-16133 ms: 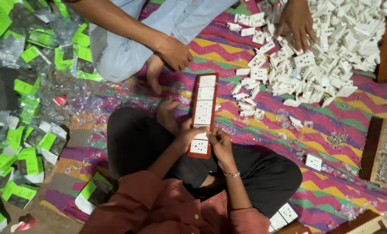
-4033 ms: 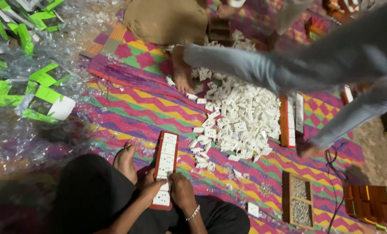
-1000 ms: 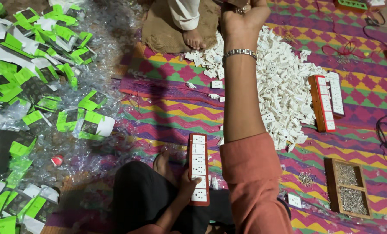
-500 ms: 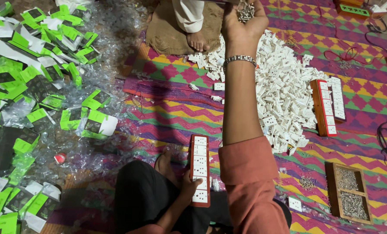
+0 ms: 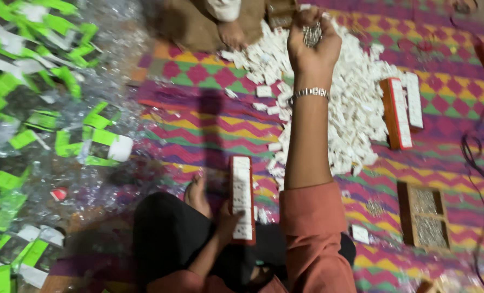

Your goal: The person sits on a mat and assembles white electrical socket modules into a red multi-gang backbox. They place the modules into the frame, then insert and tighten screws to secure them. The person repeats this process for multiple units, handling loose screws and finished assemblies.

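While the right hand [image 5: 312, 46] stretches far out over the white pile of switch parts [image 5: 356, 108], I see from the head camera that its fingers have closed round a clutch of small metal bits [image 5: 311, 33], palm turned up; a second ago that hand was lower and only just reaching the heap. So the pick-up looks done, I judge. The left hand [image 5: 228, 222] has not moved: its fingers grip the long red strip of white sockets [image 5: 242, 198], resting on the lap above the striped mat [image 5: 198, 130] (green-and-clear wrappers [image 5: 90, 144] lie off to the left). A wooden tray of screws [image 5: 426, 220] sits at right.
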`<state>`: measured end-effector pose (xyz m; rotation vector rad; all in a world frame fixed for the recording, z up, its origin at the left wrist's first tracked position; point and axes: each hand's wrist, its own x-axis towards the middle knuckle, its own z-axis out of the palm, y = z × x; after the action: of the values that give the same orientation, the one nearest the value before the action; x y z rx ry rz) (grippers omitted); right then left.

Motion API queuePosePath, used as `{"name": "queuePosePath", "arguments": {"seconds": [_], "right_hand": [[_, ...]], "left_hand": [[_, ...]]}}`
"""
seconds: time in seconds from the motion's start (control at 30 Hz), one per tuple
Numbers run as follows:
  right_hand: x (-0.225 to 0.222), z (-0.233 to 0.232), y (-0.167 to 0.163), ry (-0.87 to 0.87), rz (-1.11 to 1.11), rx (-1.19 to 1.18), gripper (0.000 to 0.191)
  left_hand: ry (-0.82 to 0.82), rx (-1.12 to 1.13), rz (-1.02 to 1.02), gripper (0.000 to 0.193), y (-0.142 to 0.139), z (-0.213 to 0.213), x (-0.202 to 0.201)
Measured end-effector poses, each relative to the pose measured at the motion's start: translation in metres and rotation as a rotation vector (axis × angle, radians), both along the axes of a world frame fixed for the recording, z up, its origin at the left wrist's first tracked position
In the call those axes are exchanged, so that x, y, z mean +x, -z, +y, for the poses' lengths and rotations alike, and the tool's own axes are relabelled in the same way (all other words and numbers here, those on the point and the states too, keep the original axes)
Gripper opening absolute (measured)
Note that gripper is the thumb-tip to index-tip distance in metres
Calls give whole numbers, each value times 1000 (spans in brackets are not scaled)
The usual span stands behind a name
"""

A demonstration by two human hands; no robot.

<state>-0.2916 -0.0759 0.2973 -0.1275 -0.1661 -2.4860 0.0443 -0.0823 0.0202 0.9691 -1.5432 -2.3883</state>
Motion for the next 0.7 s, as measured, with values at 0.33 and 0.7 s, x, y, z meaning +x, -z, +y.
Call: {"name": "queuePosePath", "arguments": {"seconds": [0.33,0.7], "right_hand": [[61,314,272,292,-402,710,20],[57,496,377,541,-157,1925,11]], "left_hand": [[115,-20,-46,44,61,31,-10],[110,5,-108,51,119,57,-32]]}}
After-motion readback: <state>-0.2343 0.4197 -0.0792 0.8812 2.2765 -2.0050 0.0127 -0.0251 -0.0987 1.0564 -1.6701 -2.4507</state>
